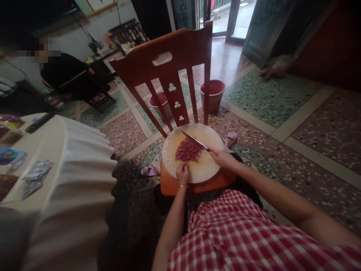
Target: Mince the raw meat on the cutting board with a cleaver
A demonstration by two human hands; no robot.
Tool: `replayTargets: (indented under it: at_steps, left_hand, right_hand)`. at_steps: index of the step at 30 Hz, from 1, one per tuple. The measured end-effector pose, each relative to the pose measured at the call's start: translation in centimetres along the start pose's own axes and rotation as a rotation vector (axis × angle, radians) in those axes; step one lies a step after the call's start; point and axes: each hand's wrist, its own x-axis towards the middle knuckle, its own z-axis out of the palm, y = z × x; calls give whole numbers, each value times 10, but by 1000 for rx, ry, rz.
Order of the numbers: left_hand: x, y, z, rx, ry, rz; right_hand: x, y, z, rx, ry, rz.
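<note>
A round white cutting board (210, 171) rests on the seat of a wooden chair (172, 191). Dark red, finely chopped pieces, possibly meat, form a heap (186, 151) in its middle. My right hand (222, 157) grips the handle of a kitchen knife (194, 139), whose blade slants up and left over the far side of the heap. At the heap's near edge, my left hand (182, 173) is closed with its fingertips pinched together. Whatever those fingertips may hold is too small to make out.
The chair's slatted back (175, 49) rises beyond the board. Two bins (213, 98) (163, 107) stand on the floor behind it. Left is a cloth-covered table (76, 150) with packets (38, 175). A seated person (63, 71) is farther back.
</note>
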Motion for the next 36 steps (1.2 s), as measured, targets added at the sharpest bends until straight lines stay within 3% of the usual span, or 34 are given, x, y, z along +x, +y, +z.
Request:
replayTargets:
  at_steps: [3,6,8,11,14,18,23,28,33,36]
  left_hand:
    - [0,-1,1,-9,-3,9]
    - [0,-1,1,12,9,12]
    - [1,0,1,20,10,10]
    - [1,2,0,16,-5,9]
    - [0,2,0,17,-2,8]
    - [0,1,1,28,9,17]
    - [0,1,1,28,-7,8]
    - [1,3,0,24,0,4]
    - [0,1,1,7,-16,-5]
    - [0,1,2,17,-4,5]
  right_hand:
    - [-1,-1,-1,-53,60,-6]
    - [0,0,3,-125,-28,102]
    - [2,1,3,-134,-70,96]
    - [1,3,-2,-119,9,13]
    - [0,5,-3,-139,63,35]
    - [5,7,-2,-137,-30,77]
    - [3,5,-3,-45,96,-2]
    - [2,1,1,-29,-19,83]
    - [-3,-6,-7,22,148,-50]
    - [-3,-5,-4,-29,71,55]
